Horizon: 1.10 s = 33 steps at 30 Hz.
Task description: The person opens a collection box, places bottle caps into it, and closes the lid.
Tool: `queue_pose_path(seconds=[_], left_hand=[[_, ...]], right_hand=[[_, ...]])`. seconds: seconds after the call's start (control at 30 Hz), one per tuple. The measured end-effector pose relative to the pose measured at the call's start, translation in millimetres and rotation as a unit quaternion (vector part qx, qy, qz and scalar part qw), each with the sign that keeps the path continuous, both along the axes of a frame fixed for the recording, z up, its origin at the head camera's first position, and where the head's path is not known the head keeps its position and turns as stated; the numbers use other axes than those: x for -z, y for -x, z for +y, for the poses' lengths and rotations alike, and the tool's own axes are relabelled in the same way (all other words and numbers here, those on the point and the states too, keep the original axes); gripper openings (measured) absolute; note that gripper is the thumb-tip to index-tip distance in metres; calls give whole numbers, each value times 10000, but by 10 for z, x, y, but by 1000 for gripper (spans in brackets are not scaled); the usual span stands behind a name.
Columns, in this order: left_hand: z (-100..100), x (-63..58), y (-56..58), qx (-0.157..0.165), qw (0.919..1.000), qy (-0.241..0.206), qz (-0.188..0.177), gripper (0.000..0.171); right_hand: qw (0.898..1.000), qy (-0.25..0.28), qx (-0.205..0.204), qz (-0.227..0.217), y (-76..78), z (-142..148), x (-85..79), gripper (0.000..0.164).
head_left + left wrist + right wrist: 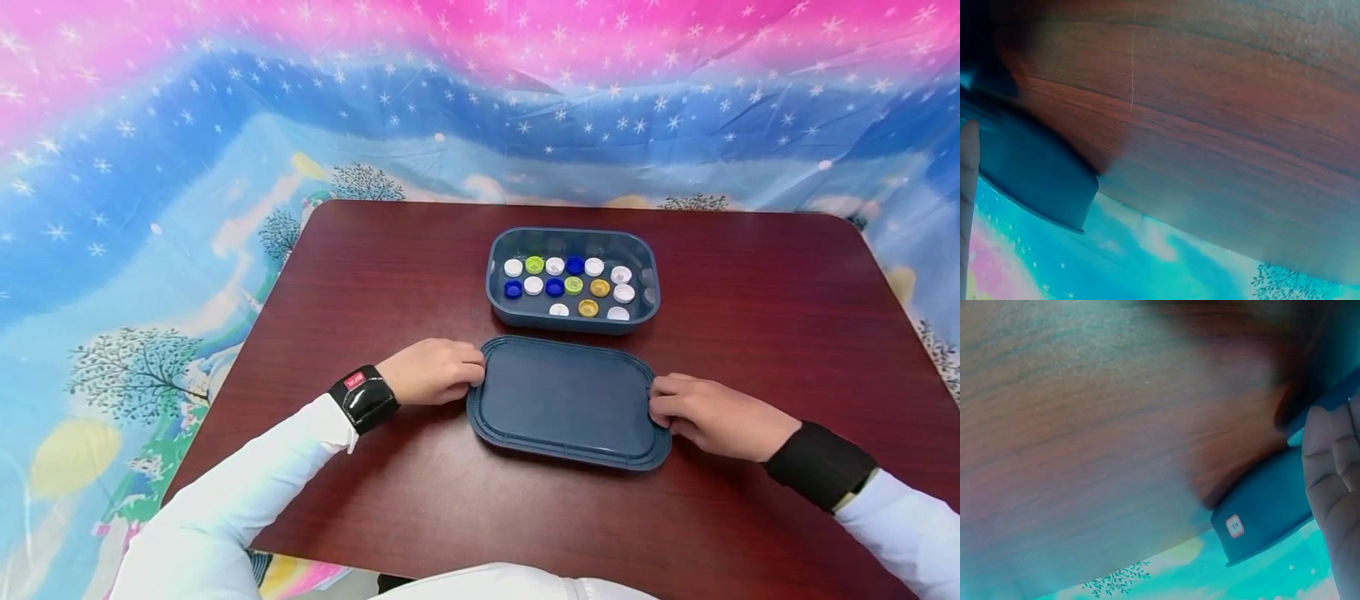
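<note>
A dark blue-grey rectangular lid with rounded corners is held between both hands, near the front of the table. At its left edge my left hand grips the rim. The opposite edge is pinched by my right hand, whose fingers also show in the right wrist view. Just beyond the lid stands the matching container, with several bottle caps in white, blue, yellow-green and amber lying inside. In the left wrist view only one finger shows, beside the container's wall.
The reddish-brown wooden table carries the container and the lid. A printed cloth with snowflakes and trees hangs behind and to the sides. A small label is stuck on the container's outer side.
</note>
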State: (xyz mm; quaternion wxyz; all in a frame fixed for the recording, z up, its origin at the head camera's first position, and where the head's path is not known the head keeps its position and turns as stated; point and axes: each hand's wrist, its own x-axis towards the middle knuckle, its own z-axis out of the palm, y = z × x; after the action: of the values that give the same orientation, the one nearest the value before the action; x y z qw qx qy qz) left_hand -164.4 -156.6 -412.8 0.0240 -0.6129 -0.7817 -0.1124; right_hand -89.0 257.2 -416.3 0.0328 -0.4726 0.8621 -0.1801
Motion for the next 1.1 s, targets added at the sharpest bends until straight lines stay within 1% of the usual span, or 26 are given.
queue_pose_path(seconds=[0.13,0.2,0.27,0.33,0.4,0.5,0.6,0.67,0.73,0.83,0.9,0.97,1.03,1.1], left_hand=[[-42,7,37,-80,9990,-290,-337,14],[-59,16,64,-137,9969,-514,-585,16],[-68,20,89,-224,9934,-735,-851,17],[-70,6,112,-306,9897,-945,-1033,17],[-67,-26,133,-379,9853,-1135,-1217,17],[-56,-91,166,-465,9791,-1378,-1424,16],[-44,-126,205,-640,9705,-1620,-1670,15],[-32,-141,229,-793,9643,-1773,-1800,16],[-17,-146,253,-910,9566,-1921,-1994,17],[8,-158,290,-1034,9425,-2150,-2339,17],[27,-166,315,-1085,9318,-2310,-2581,17],[47,-175,342,-1165,9240,-2457,-2688,17],[66,-186,364,-1274,9179,-2578,-2734,18],[82,-192,382,-1426,9126,-2667,-2750,20]], right_hand=[[9997,96,143,-194,8,19,-71,45],[9989,235,231,-322,19,32,-113,48],[9977,445,292,-426,33,52,-158,51],[9965,613,353,-453,54,80,-207,53],[9952,770,406,-442,80,109,-254,54],[9931,901,611,-433,113,146,-324,54],[9884,1082,902,-560,139,169,-371,52],[9830,1218,1170,-723,154,185,-397,48],[9767,1330,1430,-889,175,200,-415,42],[9662,1503,1752,-1148,216,217,-435,34],[9598,1631,1890,-1285,248,224,-438,32],[9533,1794,1992,-1393,278,230,-438,32],[9472,1958,2063,-1482,307,233,-436,30],[9432,2095,2085,-1519,335,235,-437,29]])
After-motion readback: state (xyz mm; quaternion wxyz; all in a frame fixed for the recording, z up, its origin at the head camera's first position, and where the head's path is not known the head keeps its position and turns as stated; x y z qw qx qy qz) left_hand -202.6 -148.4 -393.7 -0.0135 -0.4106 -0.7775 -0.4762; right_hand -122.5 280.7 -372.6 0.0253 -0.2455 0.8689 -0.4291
